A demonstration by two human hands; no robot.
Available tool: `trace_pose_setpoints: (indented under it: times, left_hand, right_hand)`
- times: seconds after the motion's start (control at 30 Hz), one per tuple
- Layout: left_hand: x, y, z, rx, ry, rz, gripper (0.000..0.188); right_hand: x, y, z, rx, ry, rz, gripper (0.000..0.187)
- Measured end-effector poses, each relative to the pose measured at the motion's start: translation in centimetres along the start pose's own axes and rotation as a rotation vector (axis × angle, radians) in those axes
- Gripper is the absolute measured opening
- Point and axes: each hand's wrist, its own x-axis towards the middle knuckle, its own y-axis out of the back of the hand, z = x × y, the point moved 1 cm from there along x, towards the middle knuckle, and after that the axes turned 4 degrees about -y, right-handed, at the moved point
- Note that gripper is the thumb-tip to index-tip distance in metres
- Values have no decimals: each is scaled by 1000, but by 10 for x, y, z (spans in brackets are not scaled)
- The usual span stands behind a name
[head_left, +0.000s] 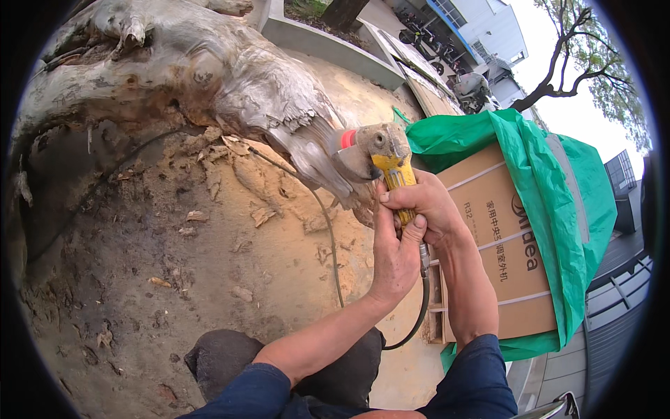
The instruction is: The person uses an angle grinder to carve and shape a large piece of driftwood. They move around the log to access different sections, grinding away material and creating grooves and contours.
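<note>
Yellow tool (pixel 398 174); green tarpaulin (pixel 534 164)

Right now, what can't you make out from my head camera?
All in the head view:
Yellow angle grinder: much of its handle is hidden by the left hand and right hand.
Red pad: its working face is turned away from the camera.
Weathered tree trunk: cut off by the picture's upper-left rim.
Cardboard carton: partly covered by the green tarp.
Motorbikes: too small for detail.

Left hand (pixel 398 260) and right hand (pixel 431 206) grip a yellow tool (pixel 395 166) by the far-left log (pixel 258 84); a carton (pixel 504 241) stands right.
</note>
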Motion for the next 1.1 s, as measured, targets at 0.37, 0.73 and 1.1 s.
trace_pose_setpoints:
  times: [0.37, 0.73, 1.1]
  left_hand:
    - [77, 7, 53, -165, 135, -54, 60]
    - [76, -1, 7, 164, 1, -57, 64]
    - [25, -18, -10, 385, -43, -51, 84]
  right_hand:
    - [63, -13, -70, -73, -82, -115, 15]
    - [61, 34, -40, 235, -184, -152, 16]
    - [36, 69, 6, 347, -194, -259, 23]
